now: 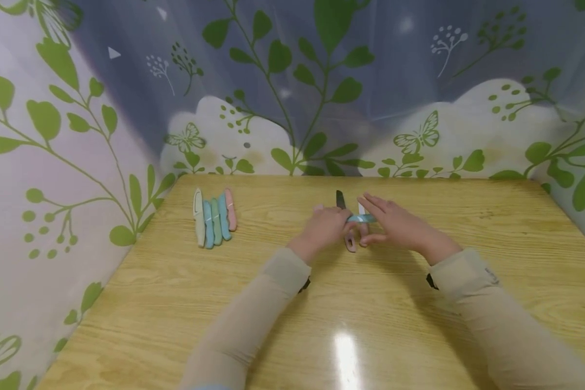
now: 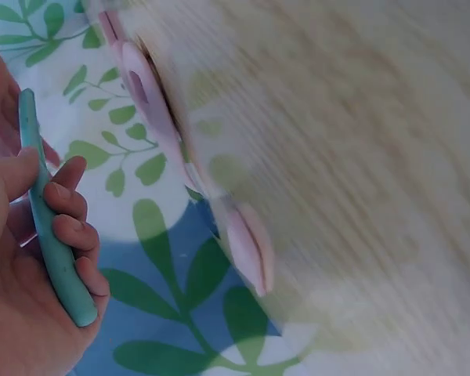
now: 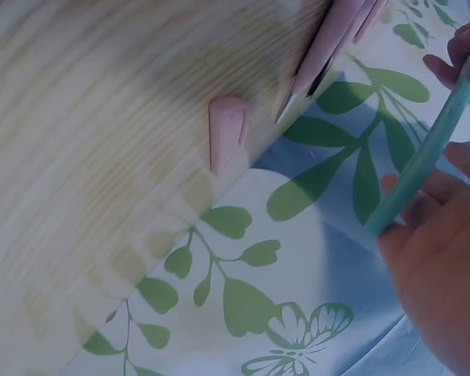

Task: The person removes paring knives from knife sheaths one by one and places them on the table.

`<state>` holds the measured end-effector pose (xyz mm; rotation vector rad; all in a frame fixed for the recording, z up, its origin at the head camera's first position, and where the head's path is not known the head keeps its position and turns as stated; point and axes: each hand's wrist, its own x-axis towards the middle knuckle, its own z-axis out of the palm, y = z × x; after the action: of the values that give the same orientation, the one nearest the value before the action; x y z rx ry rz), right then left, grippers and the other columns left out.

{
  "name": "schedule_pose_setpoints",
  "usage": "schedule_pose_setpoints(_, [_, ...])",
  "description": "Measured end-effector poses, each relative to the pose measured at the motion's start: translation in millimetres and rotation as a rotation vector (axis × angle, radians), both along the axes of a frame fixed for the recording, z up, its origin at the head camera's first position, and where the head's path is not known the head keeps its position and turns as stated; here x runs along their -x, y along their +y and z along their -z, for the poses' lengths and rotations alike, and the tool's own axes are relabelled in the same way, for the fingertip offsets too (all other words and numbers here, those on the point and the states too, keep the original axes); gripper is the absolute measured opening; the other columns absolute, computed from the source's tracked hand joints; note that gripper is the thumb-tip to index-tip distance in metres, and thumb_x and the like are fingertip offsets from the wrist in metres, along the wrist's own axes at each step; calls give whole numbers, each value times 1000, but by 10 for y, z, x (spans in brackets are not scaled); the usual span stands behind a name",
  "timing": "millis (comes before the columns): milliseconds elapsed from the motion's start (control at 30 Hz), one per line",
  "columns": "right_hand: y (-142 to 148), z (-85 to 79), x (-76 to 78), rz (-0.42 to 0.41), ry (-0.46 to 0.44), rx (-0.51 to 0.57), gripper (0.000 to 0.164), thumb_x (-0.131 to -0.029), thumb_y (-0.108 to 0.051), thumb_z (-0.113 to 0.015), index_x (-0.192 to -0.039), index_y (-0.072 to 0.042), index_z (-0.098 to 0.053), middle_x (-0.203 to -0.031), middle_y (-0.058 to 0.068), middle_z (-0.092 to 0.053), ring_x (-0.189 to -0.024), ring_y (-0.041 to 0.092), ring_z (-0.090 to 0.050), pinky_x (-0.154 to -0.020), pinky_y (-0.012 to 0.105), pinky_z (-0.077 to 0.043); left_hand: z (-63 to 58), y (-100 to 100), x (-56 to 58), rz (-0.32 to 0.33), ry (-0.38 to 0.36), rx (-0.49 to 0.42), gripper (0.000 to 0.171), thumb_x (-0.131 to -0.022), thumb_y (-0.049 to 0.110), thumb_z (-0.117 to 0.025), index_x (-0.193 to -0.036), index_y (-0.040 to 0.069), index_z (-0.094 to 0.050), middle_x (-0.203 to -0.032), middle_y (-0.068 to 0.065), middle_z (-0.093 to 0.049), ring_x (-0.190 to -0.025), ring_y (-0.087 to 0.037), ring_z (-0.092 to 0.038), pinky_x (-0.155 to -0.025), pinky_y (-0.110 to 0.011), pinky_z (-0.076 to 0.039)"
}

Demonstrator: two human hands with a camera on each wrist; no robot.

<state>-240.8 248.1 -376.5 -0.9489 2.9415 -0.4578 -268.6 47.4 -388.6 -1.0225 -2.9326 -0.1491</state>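
Observation:
Between my hands is a small knife in a blue-green cover (image 1: pixel 361 219) with a white line across its middle. My left hand (image 1: pixel 324 228) grips one end, its fingers curled round it in the left wrist view. My right hand (image 1: pixel 401 226) is at the other end, fingers fairly straight and thumb held apart, touching the knife. Beneath them lie a pink-handled knife (image 1: pixel 351 242) with a dark blade and another pink handle (image 1: pixel 363 234) with a white blade. A loose pink cover (image 2: pixel 251 251) shows in the left wrist view.
Over on the left, several covered knives (image 1: pixel 216 221) in cream, blue, green and pink lie side by side on the wooden table (image 1: pixel 273 314). A leaf-patterned curtain (image 1: pixel 292 108) stands along the table's back edge and continues down the left side.

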Motion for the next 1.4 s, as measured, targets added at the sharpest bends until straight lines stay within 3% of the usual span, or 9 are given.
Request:
schedule_pose_setpoints(167, [-46,21,-35,-24,11,41,83,-89,-32,-68,-150,2,-24,-152,28,-29,-135,47,-36,-108,59,-31,-30,28,-41,36,42,44,35,-104,36,-42,-119,12,-64,-105,1,-68,-98,-12,-65,-89,-26,-51])
schedule_pose_setpoints(433, [-57,49,-75,94,-96,87,64,-94,-32,-63,-143,1,-38,-141,25,-47,-120,40,-54,-96,54,-45,-36,-4,-126,49,-11,1,36,-104,38,-41,-114,13,-65,-104,0,-68,-98,-14,-64,-89,-27,-50])
schedule_pose_setpoints(633, [-82,60,-104,64,-3,87,48,-95,-29,-62,-128,3,-52,-123,20,-60,-108,34,-61,-89,48,-50,-26,-61,-178,89,-22,-27,37,-104,35,-40,-116,10,-64,-104,-1,-67,-94,-14,-63,-85,-27,-51])
schedule_pose_setpoints(833, [-106,43,-138,34,72,55,40,-94,-23,-62,-123,5,-58,-116,20,-65,-103,34,-64,-87,47,-51,-55,-107,-225,131,-24,-44,31,-105,29,-42,-114,9,-64,-101,-2,-65,-85,-13,-59,-78,-26,-49])
schedule_pose_setpoints(967, [-99,81,-164,24,112,36,26,-93,-18,-64,-111,2,-64,-101,12,-69,-89,25,-65,-78,41,-53,-48,-110,-252,141,-26,-34,31,-105,28,-42,-115,8,-63,-98,-1,-64,-83,-11,-58,-76,-25,-49])
schedule_pose_setpoints(1100, [-96,99,-194,28,123,37,14,-93,-18,-63,-98,-5,-64,-87,3,-65,-76,15,-58,-70,37,-49,-37,-107,-281,146,13,2,31,-105,29,-42,-116,8,-62,-98,-1,-65,-85,-11,-59,-76,-25,-49])
schedule_pose_setpoints(1400, [-81,76,-243,34,105,39,15,-97,-22,-60,-94,-8,-62,-83,0,-63,-65,7,-50,-75,41,-51,-51,-84,-310,159,63,10,31,-104,30,-43,-110,8,-64,-93,0,-65,-83,-10,-60,-73,-24,-48])
